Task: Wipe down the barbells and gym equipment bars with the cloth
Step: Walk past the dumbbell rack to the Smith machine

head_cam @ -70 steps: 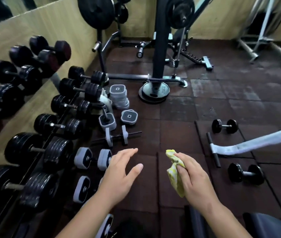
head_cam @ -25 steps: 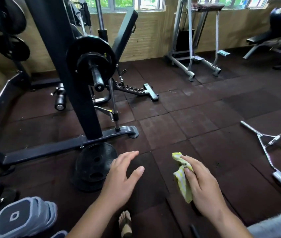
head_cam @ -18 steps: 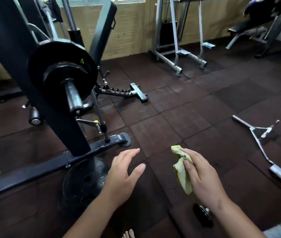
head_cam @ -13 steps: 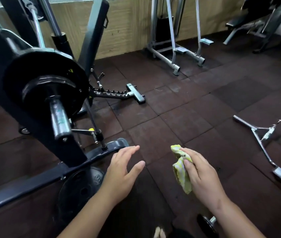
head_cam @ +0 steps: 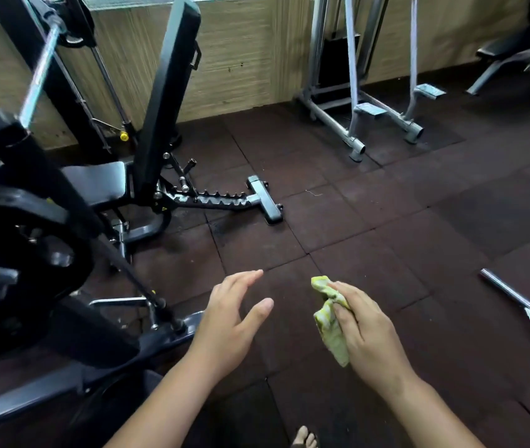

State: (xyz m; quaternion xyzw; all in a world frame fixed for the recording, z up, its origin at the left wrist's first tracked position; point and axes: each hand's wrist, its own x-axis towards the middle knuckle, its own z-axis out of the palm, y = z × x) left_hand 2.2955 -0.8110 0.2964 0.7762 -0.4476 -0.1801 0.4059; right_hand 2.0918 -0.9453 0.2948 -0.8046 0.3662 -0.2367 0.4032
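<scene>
- While no bar is in reach, my right hand [head_cam: 367, 334] pinches the cloth [head_cam: 329, 321] (bunched, ready to wipe).
- My left hand [head_cam: 228, 321] hovers empty, fingers spread, free to steady equipment.

The right hand [head_cam: 367, 331] grips a bunched yellow-green cloth [head_cam: 329, 321] above the floor [head_cam: 370, 221]; the left hand [head_cam: 228, 321] hangs spread and empty beside a black rack [head_cam: 47, 195].
</scene>
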